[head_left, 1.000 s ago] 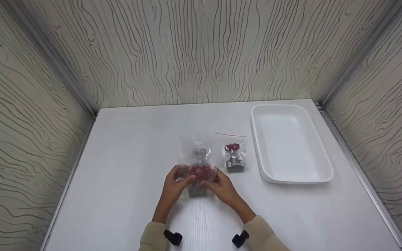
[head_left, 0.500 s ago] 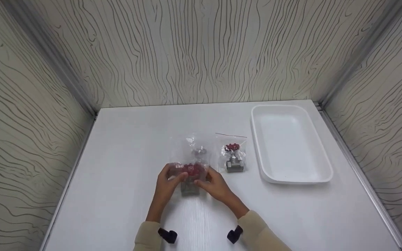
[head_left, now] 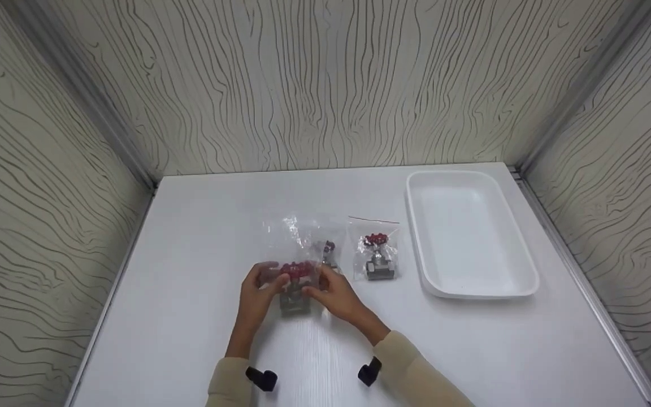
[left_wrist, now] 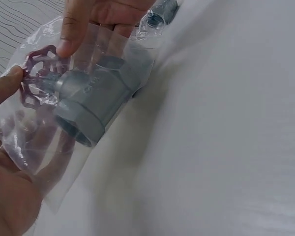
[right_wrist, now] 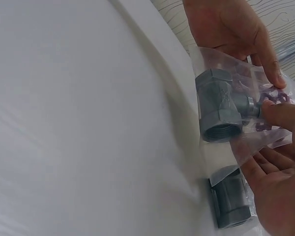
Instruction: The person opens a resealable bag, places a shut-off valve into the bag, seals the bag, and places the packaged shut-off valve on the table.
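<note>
A grey metal gate valve (head_left: 295,301) with a red handwheel lies inside a clear plastic bag (head_left: 286,232), lifted above the table. My left hand (head_left: 254,297) pinches the bag at the handwheel's left side, thumb in front. On the opposite side my right hand (head_left: 339,295) grips it, its thumb also on the front. The left wrist view shows the valve body (left_wrist: 96,98) tilted, with both thumbs at the handwheel (left_wrist: 39,76). A second bagged valve (head_left: 329,247) rests on the table just behind, partly covered by the held bag and right hand.
To the right lies a third bagged valve (head_left: 380,267), flat on the white table (head_left: 201,237). Beyond it stands a white rectangular tray (head_left: 467,237) with a raised rim. Wood-patterned panels (head_left: 325,85) enclose the back and sides.
Both hands have moved left together, carrying the bagged valve. More of the second bagged valve now shows behind it. The third valve and the tray have stayed put.
</note>
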`<state>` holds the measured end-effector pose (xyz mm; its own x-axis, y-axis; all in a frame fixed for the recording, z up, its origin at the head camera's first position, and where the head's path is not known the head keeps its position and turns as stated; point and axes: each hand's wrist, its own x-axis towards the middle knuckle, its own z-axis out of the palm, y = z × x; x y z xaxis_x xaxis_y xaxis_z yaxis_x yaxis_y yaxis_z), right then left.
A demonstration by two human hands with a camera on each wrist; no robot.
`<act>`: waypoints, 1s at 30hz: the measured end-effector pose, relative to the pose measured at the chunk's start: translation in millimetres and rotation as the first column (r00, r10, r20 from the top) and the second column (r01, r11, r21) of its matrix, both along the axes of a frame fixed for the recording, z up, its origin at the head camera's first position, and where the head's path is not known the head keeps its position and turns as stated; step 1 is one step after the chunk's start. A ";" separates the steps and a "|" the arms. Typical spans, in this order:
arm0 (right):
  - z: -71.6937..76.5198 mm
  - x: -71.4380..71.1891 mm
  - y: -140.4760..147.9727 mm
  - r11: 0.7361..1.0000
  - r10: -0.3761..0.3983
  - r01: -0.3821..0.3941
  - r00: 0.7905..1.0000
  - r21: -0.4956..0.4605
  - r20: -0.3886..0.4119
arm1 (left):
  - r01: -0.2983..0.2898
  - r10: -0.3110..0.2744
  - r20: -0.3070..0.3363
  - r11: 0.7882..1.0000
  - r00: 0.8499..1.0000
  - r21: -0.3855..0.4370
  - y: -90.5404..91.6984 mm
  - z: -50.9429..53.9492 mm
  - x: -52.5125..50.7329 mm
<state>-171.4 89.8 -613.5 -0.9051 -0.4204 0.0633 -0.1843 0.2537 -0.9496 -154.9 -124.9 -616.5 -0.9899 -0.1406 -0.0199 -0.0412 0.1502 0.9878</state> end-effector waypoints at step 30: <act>-7.6 -24.5 -40.8 0.994 0.080 -0.071 0.990 -0.085 0.112 | -0.077 0.074 0.144 0.997 0.987 0.015 -43.7 -10.1 -17.3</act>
